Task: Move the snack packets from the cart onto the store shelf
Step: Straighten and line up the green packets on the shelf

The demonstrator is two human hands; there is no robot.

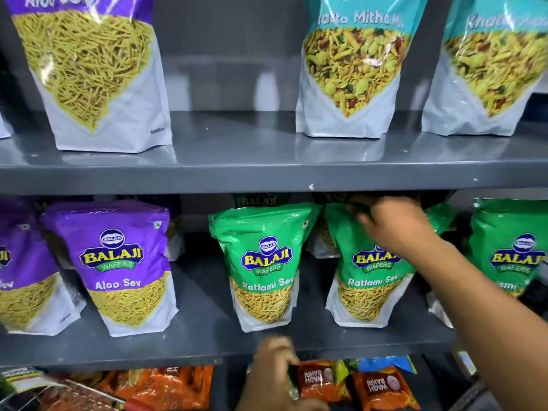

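The right hand [391,223] is gripping the top of a green Ratlami Sev packet [367,280] standing on the middle shelf [207,336]. Below that shelf, the left hand [272,372] is curling, blurred; its hold is unclear.

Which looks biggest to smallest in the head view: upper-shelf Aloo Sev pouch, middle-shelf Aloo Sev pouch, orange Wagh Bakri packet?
1. Upper-shelf Aloo Sev pouch, top cropped, and nearer the camera, so real size is unsure.
2. Middle-shelf Aloo Sev pouch.
3. Orange Wagh Bakri packet, clearly smallest.

Grocery shop aisle, grey metal shelves [267,176], rows of branded snack packets [118,271] facing out
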